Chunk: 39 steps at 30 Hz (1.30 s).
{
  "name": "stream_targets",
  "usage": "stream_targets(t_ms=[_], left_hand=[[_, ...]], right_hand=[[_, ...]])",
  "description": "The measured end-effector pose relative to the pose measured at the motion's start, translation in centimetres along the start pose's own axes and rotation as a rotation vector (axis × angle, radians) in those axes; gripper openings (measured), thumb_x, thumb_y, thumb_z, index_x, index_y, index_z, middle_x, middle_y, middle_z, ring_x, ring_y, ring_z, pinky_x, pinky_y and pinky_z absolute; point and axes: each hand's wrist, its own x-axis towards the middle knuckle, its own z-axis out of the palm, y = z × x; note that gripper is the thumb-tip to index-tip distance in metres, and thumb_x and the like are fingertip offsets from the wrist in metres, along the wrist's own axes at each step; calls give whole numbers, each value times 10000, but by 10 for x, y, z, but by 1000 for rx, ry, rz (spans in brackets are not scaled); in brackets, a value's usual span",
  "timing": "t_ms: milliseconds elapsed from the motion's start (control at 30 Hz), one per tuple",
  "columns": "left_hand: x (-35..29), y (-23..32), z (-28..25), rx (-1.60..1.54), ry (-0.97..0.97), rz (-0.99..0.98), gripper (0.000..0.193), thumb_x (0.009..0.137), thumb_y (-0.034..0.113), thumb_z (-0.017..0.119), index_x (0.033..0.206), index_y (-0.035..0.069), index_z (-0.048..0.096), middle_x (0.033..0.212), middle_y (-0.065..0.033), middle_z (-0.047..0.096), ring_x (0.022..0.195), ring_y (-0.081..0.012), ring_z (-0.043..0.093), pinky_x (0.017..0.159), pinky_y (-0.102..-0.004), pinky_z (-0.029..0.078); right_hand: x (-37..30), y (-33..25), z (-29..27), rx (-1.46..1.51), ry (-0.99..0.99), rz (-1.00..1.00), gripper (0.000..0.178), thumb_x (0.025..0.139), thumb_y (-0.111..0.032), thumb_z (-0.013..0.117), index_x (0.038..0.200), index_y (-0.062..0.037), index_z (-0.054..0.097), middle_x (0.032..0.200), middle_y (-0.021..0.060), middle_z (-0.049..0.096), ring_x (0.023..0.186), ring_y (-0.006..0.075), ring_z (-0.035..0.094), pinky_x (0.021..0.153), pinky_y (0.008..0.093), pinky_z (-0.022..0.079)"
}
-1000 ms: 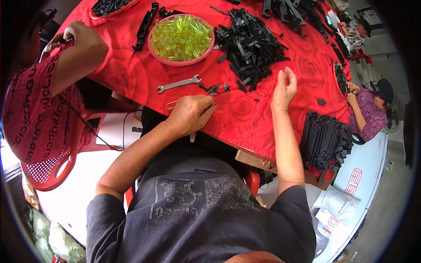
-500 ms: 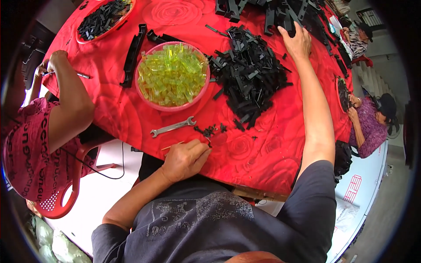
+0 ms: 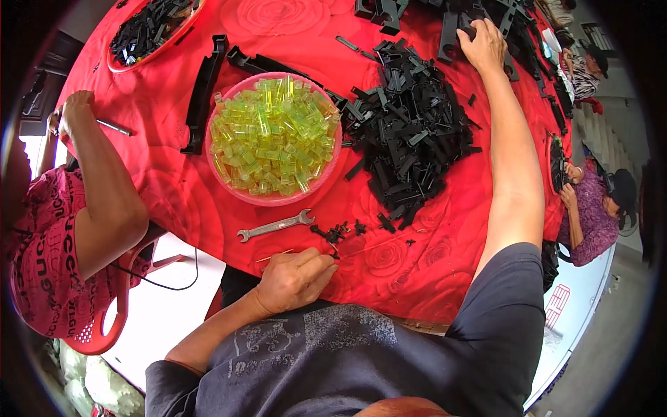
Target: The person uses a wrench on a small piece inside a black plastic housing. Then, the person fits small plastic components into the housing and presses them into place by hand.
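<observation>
Black plastic channel [image 3: 449, 43] by right hand [image 3: 485, 45] points lengthwise near-to-far; left hand [image 3: 295, 279] looks curled, can't tell if either grip's holding anything.

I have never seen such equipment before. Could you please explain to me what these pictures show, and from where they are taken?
There is no robot here: the grip is simply a person's two bare hands. Every picture comes from one wide fisheye camera on that person's head, looking down, so edges bend. On the red cloth stand a pink bowl filled with clear yellow-green pieces and, to its right, a heap of small black parts. Nearer the person lie a wrench and some tiny black pieces. The left hand rests by the cloth's near edge, near those tiny pieces; the right hand is stretched out to larger black parts. Whether either one holds anything, I cannot tell.
</observation>
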Motion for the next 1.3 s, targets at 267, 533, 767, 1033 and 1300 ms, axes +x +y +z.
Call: stream_targets(t_ms=[267,533,767,1033,1300], left_hand=[[1,1,-2,-53,0,4,179,828,58,805,956,39,682,727,-75,608,576,-241,617,486,-368,452],[0,1,0,-35,18,0,174,835,68,802,958,44,681,740,-75,617,591,-237,626,496,-365,457],[-2,1,1,-1,6,-20,172,845,112,792,960,53,678,744,-70,597,599,-245,637,501,-369,485],[1,1,2,-12,-1,-31,166,846,98,792,958,48,680,736,-71,595,590,-242,634,490,-369,483],[1,2,3,0,32,-16,147,841,46,786,945,33,683,732,-94,622,573,-265,618,500,-373,473]], right_hand=[[10,-65,-72,-21,-285,488,1255,639,-999,549,1369,20,608,1403,316,571,1338,451,530,1097,552,423],[27,-73,-31,-85,-463,628,1318,564,-940,694,1628,-299,251,1659,343,150,1527,573,96,1198,703,120],[13,8,-23,-67,-580,576,1359,565,-860,766,1657,-344,143,1637,326,237,1503,534,250,1152,752,137],[2,62,-10,9,-576,439,1286,618,-734,808,1654,-354,147,1437,270,576,1331,443,556,1103,532,445],[-31,54,-20,-11,-470,420,1107,667,-576,828,1619,-386,297,1334,245,632,1239,397,620,1035,500,503]])
